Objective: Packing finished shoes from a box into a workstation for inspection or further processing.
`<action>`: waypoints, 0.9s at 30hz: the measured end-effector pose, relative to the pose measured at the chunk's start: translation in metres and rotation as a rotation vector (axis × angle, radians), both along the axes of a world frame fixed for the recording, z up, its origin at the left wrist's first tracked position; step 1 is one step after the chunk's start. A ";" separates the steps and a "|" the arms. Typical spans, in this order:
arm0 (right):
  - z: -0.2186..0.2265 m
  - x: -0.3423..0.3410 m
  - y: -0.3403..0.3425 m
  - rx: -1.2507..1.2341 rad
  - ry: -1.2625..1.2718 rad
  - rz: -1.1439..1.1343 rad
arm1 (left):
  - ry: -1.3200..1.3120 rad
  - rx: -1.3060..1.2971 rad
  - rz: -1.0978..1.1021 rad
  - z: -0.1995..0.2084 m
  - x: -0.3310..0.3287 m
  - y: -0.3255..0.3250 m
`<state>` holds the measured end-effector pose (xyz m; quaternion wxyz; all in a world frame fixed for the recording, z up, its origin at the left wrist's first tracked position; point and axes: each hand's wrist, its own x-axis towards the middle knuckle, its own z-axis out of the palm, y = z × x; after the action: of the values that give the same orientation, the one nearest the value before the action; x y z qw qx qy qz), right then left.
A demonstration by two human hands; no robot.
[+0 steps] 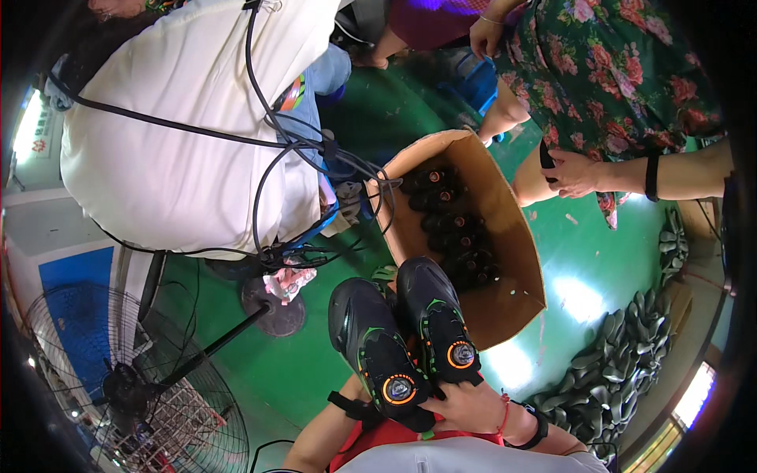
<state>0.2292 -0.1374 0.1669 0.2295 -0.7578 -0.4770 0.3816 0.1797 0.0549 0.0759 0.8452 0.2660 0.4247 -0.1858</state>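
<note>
Black dial-fastened shoes (pixel 378 347), pair, green-trimmed.
Right hand (pixel 459 407) gripping at the collars; left hand (pixel 356 387) mostly hidden, grip cannot be told.

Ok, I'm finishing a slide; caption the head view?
Right hand on two black shoes with orange-ringed dials, near an open cardboard box of similar shoes.

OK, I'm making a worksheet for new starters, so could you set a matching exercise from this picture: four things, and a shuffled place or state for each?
Things
1. Pair of black shoes
2. Cardboard box
3. Fan
4. Heap of dark sole-shaped pieces

Place or state
A. At the lower right of the picture
B. Contains several dark shoes
C. Touched by the person's right hand
D. At the lower left of the picture

Pairs: 1-C, 2-B, 3-D, 4-A
</note>
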 end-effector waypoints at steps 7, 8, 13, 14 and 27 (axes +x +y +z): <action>-0.030 -0.026 0.002 0.146 0.030 -0.095 | -0.065 -0.005 -0.004 -0.005 -0.005 0.005; -0.038 -0.028 0.003 0.246 0.063 -0.073 | -0.077 0.002 0.000 -0.006 -0.002 0.006; -0.020 -0.018 -0.002 0.142 0.029 -0.068 | -0.148 0.045 0.018 -0.011 -0.007 0.010; -0.025 -0.023 -0.007 0.196 -0.036 -0.097 | -0.169 0.053 0.022 -0.013 -0.003 0.011; -0.036 -0.022 0.000 0.097 0.027 0.065 | -0.186 0.037 0.065 -0.017 -0.010 0.021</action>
<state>0.2072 -0.1378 0.1307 0.2597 -0.7247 -0.5161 0.3756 0.1694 0.0755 0.0587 0.8814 0.2838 0.3563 -0.1250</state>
